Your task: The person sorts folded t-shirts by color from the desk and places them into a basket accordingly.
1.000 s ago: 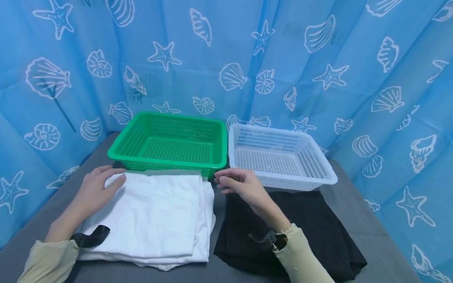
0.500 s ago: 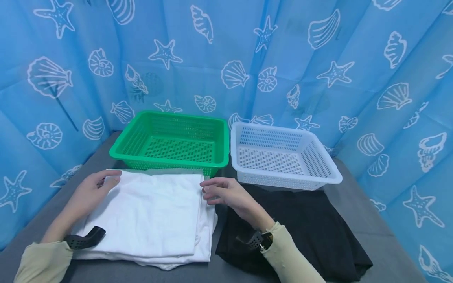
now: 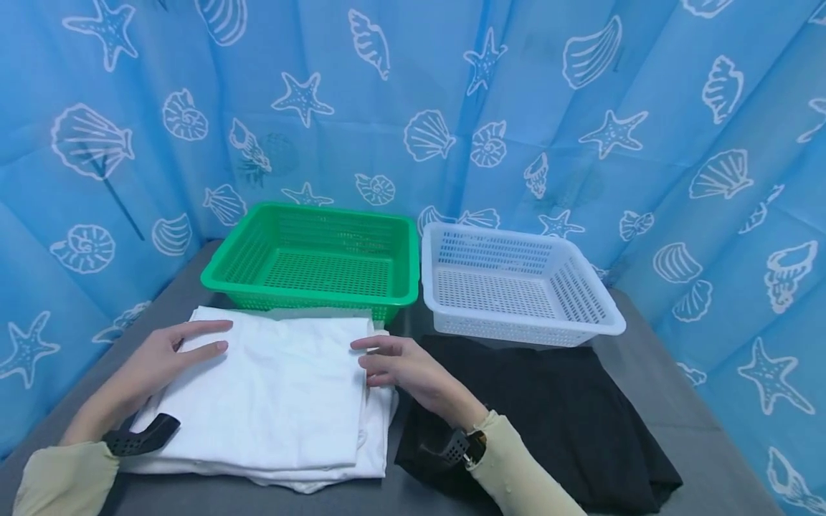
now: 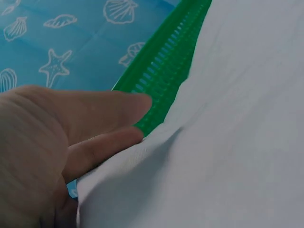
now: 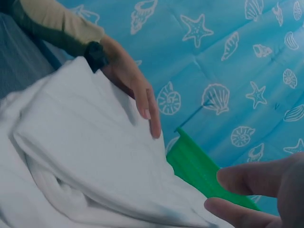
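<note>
A folded stack of white clothes point(image 3: 271, 394) lies on the left side of the grey surface, its layers showing along the right and front edges. At the stack's far left corner is my left hand point(image 3: 164, 362), thumb and forefinger extended apart over the cloth. In the left wrist view, the fingers point(image 4: 104, 147) lie right along the cloth's edge. My right hand point(image 3: 413, 369) is at the stack's right edge, fingertips over the top layer, fingers loosely bent. The right wrist view has its finger and thumb point(image 5: 251, 178) spread apart near the cloth. Neither hand grips anything.
Directly behind the white stack stands a green basket point(image 3: 323, 292). A white basket point(image 3: 516, 322) sits to its right. Folded black cloth point(image 3: 548, 423) lies in front of the white basket, partly under my right forearm. A blue shell-print curtain point(image 3: 387, 93) hangs behind and at both sides.
My right hand has moved left from between the baskets to the white stack's right edge. My left hand has shifted slightly, its thumb and forefinger now farther apart. The stack has stayed put.
</note>
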The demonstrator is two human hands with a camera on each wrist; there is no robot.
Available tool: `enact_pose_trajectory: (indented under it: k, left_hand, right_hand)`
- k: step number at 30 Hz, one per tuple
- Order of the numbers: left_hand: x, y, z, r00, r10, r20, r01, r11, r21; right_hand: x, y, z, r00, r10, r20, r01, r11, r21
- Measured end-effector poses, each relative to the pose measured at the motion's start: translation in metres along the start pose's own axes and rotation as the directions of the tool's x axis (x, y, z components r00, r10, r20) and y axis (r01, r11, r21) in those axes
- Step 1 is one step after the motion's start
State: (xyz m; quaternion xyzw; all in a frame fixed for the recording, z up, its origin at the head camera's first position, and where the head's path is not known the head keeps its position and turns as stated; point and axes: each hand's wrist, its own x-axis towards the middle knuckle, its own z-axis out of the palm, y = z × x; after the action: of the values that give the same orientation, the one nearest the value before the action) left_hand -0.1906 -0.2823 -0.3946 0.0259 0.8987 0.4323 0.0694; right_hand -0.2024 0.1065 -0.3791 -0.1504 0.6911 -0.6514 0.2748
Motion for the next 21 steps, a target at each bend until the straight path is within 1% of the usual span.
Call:
enact_pose_trajectory:
  k: [3,5,7,10,16,18,21]
  left_hand:
    - [0.0,0.001,0.001,0.999,-0.02,0.031,0.019,1.0,0.013]
    - [0.001,0.0,0.003,0.999,-0.021,0.042,0.021,1.0,0.017]
    - [0.002,0.0,0.004,0.999,-0.015,0.049,0.015,1.0,0.013]
    - [0.003,-0.001,0.005,0.999,-0.003,0.054,0.003,1.0,0.014]
    - [-0.001,0.0,0.005,0.999,0.017,0.048,-0.018,1.0,0.016]
    - [-0.002,0.001,0.004,0.999,0.022,0.046,-0.022,1.0,0.016]
    - [-0.002,0.003,0.004,0.999,0.026,0.044,-0.027,0.999,0.017]
  right_hand:
    - [0.001,0.003,0.005,0.999,0.009,0.04,-0.012,0.997,0.07]
    - [0.001,0.005,0.008,0.999,0.024,0.044,-0.028,0.995,0.099]
    - [0.001,0.006,0.011,0.999,0.036,0.034,-0.039,0.993,0.107]
    - [0.002,0.009,0.016,0.999,0.044,0.016,-0.045,0.995,0.085]
    - [0.006,0.018,0.03,0.999,0.013,0.032,-0.016,0.992,0.121]
    - [0.006,0.021,0.033,1.0,0.003,0.014,-0.005,0.992,0.123]
    - [0.006,0.022,0.035,0.999,-0.013,-0.041,0.016,0.995,0.098]
